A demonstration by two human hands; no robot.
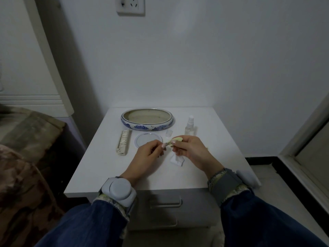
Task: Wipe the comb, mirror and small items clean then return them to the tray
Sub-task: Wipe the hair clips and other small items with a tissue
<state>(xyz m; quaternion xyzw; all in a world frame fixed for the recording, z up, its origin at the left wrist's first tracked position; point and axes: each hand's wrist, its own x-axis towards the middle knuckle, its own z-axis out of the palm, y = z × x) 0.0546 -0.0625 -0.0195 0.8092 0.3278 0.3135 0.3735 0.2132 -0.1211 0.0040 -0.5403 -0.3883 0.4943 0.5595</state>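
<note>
Left hand (148,154) fingers (162,146) curled, pinching a small dark item (167,144) at the tips; item too small to identify. Right hand (188,148) fingers (175,142) curled round a pale yellow-green small item (177,139), which sticks out up and to the rt. between thumb and forefinger. Both hands meet tip to tip above the white surface (110,166), approx. centre, w/ the two items touching or nearly so; cannot tell which. Under the right hand, a folded white wipe (177,160) lies flat on the surface. Just behind the left hand: round mirror (148,139), white rim, lying flat, near edge partly covered by the fingers. Left of the mirror, apart from it: cream comb (123,142), lying lengthwise front to back, teeth toward the mirror. Behind both, near the wall: oval blue-and-white ceramic tray (147,126), interior bare and beige. Rt. of the tray: clear spray bottle (190,126), upright, white nozzle; its clear cap (169,133) stands between bottle and tray, off the bottle. Each wrist carries a grey strapped device, left (118,190) and right (229,182), over blue sleeves. Surface is the top of a white drawer cabinet; drawer handle (165,200) visible below the front edge. Wall socket (130,6) above; bed w/ patterned cover (21,157) at left.
</note>
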